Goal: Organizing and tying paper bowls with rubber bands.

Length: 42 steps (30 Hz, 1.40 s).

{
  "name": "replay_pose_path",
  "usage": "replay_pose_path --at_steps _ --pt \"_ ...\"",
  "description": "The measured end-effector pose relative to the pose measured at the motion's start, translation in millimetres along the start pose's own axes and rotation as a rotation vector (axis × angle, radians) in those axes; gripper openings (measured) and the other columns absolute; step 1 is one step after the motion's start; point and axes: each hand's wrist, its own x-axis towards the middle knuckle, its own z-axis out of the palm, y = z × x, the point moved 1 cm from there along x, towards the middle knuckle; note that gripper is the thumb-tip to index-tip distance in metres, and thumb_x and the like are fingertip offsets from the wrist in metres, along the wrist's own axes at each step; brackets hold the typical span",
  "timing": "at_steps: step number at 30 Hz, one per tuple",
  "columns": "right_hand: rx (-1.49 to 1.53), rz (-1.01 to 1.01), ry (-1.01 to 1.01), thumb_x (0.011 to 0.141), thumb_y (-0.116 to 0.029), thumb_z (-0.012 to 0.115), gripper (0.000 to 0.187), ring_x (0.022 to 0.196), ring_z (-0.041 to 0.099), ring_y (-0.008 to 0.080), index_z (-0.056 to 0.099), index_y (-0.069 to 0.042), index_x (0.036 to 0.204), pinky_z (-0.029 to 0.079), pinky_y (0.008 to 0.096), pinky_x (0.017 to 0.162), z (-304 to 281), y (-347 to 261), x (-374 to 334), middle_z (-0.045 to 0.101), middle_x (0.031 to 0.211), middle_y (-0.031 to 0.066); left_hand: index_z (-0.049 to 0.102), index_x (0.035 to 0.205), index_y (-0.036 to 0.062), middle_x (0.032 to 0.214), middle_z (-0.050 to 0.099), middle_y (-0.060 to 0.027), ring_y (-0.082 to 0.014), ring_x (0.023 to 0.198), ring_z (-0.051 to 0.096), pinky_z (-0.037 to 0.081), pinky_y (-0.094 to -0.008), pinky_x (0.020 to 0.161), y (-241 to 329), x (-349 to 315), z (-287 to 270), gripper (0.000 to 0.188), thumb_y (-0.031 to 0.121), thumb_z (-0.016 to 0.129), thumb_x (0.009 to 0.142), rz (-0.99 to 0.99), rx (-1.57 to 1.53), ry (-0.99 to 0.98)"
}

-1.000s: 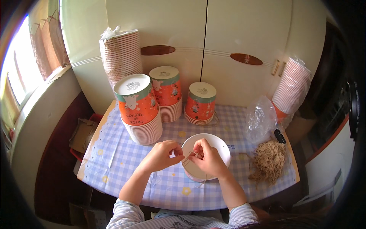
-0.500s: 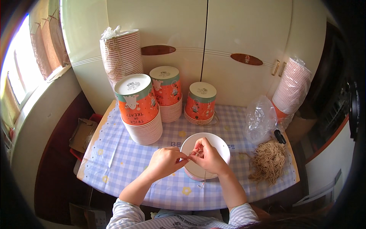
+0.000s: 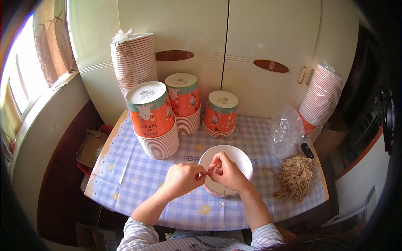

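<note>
A paper bucket (image 3: 244,165) with a white inside stands upright at the table's front middle. Over its near left rim, my left hand (image 3: 183,178) and my right hand (image 3: 226,170) meet, fingertips pinched together on a thin beige string (image 3: 224,193). One end of the string hangs below my right hand across the bucket's front, its tip frayed. The fingers hide most of the string between them, and I cannot tell whether it is knotted. To the right lies a tangled pile of beige strings (image 3: 295,176).
Upside-down orange and green bucket stacks (image 3: 155,121), (image 3: 183,100) stand at left; a shorter stack (image 3: 220,113) is behind the bucket. Wrapped stacks (image 3: 134,58), (image 3: 320,96) rise at both back corners. A clear plastic bag (image 3: 287,131) and a black pen-like object (image 3: 307,150) lie at right.
My hands stay at the bucket's rim, their fingertips shifting slightly on the string. The hanging end has swung a little to the left. Everything else stays in place.
</note>
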Motion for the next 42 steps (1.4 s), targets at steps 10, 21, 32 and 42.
replay_pose_path --at_steps 10,21,32,42 --pt "-0.003 0.034 -0.045 0.076 0.005 0.057 0.031 0.063 0.049 0.0030 0.034 -0.006 0.095 0.042 0.0181 0.054 1.0 1.9 -0.6 0.052 0.084 0.0051 0.061 0.072 0.0103 0.071 0.058 -0.0020 -0.0215 0.061 0.059 0.047 -0.0327 0.054 3.3 -1.8 -6.0 0.006 0.015 0.063 0.069 0.070 0.067 -0.048" --pt "0.000 -0.005 -0.031 0.078 0.004 0.058 0.028 0.071 0.053 0.0059 0.037 -0.005 0.093 0.046 0.0200 0.062 2.3 4.2 -0.2 0.054 0.085 0.0046 0.064 0.077 0.0090 0.070 0.063 -0.0047 -0.0210 0.063 0.061 0.049 -0.0311 0.057 -5.6 1.5 1.2 0.008 0.011 0.063 0.069 -0.001 0.071 0.063" --pt "0.134 0.001 -0.036 0.078 0.006 0.059 0.026 0.082 0.053 0.0105 0.040 -0.004 0.093 0.047 0.0249 0.076 1.3 4.7 0.5 0.053 0.086 0.0040 0.063 0.082 0.0024 0.073 0.065 -0.0104 -0.0187 0.068 0.065 0.051 -0.0276 0.064 -16.4 15.7 0.0 0.014 0.005 0.065 0.069 -0.115 -0.321 -0.134" --pt "0.165 -0.017 -0.021 0.078 0.007 0.058 0.025 0.080 0.055 0.0102 0.040 -0.003 0.091 0.048 0.0231 0.072 -1.4 2.6 1.6 0.053 0.085 0.0051 0.059 0.087 -0.0010 0.076 0.064 -0.0043 -0.0088 0.069 0.058 0.048 -0.0236 0.061 -37.3 19.7 10.1 0.016 0.003 0.064 0.072 -0.201 -0.719 -0.339"
